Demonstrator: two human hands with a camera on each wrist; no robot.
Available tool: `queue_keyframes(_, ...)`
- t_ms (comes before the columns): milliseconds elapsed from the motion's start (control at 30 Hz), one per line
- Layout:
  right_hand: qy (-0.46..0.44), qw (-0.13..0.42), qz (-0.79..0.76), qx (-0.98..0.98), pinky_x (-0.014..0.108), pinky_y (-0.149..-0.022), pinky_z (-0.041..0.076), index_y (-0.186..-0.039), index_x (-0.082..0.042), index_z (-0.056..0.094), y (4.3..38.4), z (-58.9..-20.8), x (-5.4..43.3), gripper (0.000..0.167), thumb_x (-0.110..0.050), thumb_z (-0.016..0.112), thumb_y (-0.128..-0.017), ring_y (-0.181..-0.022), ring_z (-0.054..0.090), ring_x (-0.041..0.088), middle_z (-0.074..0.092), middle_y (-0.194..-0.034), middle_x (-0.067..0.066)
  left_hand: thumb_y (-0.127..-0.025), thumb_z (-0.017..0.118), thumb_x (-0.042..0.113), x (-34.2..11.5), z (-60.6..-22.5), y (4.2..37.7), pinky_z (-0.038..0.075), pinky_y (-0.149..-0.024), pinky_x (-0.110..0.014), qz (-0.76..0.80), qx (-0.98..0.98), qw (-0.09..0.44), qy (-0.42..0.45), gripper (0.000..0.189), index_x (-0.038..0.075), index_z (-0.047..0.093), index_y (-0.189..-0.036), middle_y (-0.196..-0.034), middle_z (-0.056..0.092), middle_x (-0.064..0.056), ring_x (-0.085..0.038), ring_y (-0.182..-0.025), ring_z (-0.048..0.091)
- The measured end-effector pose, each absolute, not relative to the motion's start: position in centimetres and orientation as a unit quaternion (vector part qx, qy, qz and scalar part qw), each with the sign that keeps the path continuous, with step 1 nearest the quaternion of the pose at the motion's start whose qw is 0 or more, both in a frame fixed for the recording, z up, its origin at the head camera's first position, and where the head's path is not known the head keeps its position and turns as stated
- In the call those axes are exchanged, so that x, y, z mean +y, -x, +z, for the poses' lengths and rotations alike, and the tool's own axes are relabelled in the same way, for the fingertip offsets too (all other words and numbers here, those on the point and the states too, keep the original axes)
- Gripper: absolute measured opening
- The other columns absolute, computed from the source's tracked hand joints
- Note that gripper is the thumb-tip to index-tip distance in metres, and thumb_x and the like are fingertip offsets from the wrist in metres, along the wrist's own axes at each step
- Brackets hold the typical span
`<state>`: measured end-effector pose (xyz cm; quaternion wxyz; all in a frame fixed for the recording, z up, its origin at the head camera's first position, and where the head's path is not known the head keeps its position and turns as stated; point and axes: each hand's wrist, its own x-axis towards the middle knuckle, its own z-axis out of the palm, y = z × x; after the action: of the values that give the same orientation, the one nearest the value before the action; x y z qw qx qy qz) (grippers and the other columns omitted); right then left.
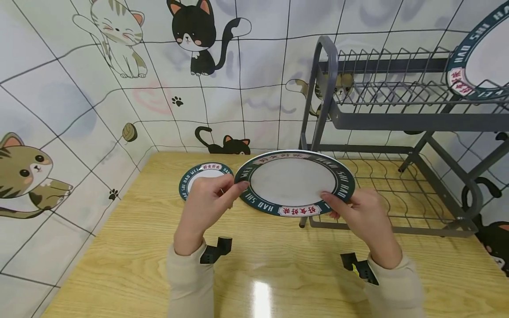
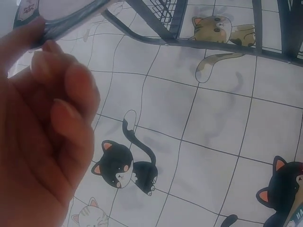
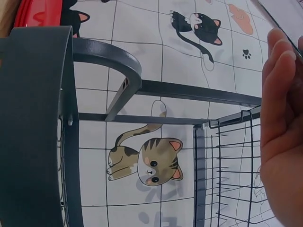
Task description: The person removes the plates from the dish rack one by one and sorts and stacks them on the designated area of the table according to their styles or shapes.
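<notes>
Plate (image 1: 294, 182), round, broad-rimmed, between fingers (image 1: 338, 205)

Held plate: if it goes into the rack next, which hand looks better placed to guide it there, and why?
Probably the right hand: it pinches the held plate on the side nearer the rack, while the left hand pinches the opposite edge, farther away.

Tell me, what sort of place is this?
Probably a kitchen corner, or one made to look like it: there's a wire dish rack, round plates and a wooden table.
</notes>
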<state>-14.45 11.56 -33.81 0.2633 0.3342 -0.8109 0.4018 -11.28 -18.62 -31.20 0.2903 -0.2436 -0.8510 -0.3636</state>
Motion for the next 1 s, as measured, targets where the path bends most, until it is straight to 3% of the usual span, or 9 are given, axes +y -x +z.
queue_keyframes(300, -0.314, 0.232, 0.447, -0.805, 0.016, -0.041, 0.039, -0.084, -0.011, 0.067, 14.19, -34.07, 11.42, 0.016, 0.002, 0.067, -0.075, -0.044, 0.051, 0.003, 0.058, -0.054, -0.007, -0.086, 0.058, 0.031, -18.61, -31.22, 11.29, 0.025, -0.040, -0.021, -0.355, -0.849, 0.304, 0.245, 0.034, 0.019, 0.046, -0.058, -0.048, 0.034, 0.010, -0.004, -0.043, 0.034)
queue_keyframes(500, -0.276, 0.202, 0.442, -0.829, 0.018, -0.041, 0.040, -0.081, -0.011, 0.067, 14.23, -33.91, 11.10, 0.002, -0.010, 0.067, -0.080, -0.045, 0.052, 0.005, 0.057, -0.054, -0.010, -0.088, 0.056, 0.030, -18.34, -31.28, 11.56, 0.028, -0.040, -0.020, -0.354, -0.844, 0.318, 0.246, 0.025, 0.019, 0.053, -0.066, -0.050, 0.043, 0.011, -0.002, -0.044, 0.035)
queue_keyframes(700, -0.237, 0.163, 0.443, -0.849, 0.021, -0.044, 0.042, -0.084, -0.013, 0.066, 14.61, -34.16, 11.22, 0.005, -0.018, 0.065, -0.082, -0.047, 0.052, 0.009, 0.057, -0.055, -0.008, -0.089, 0.055, 0.027, -18.12, -31.48, 11.73, 0.025, -0.038, -0.017, -0.354, -0.838, 0.322, 0.264, 0.032, 0.019, 0.052, -0.058, -0.049, 0.049, 0.012, 0.001, -0.041, 0.035)
queue_keyframes(1000, -0.228, 0.171, 0.440, -0.852, 0.021, -0.044, 0.040, -0.081, -0.014, 0.066, 14.62, -34.18, 10.97, 0.009, -0.022, 0.063, -0.083, -0.048, 0.053, 0.009, 0.056, -0.055, -0.009, -0.086, 0.060, 0.029, -18.40, -31.28, 11.70, 0.031, -0.040, -0.017, -0.363, -0.843, 0.292, 0.270, 0.022, 0.017, 0.060, -0.067, -0.052, 0.051, 0.014, 0.001, -0.044, 0.039)
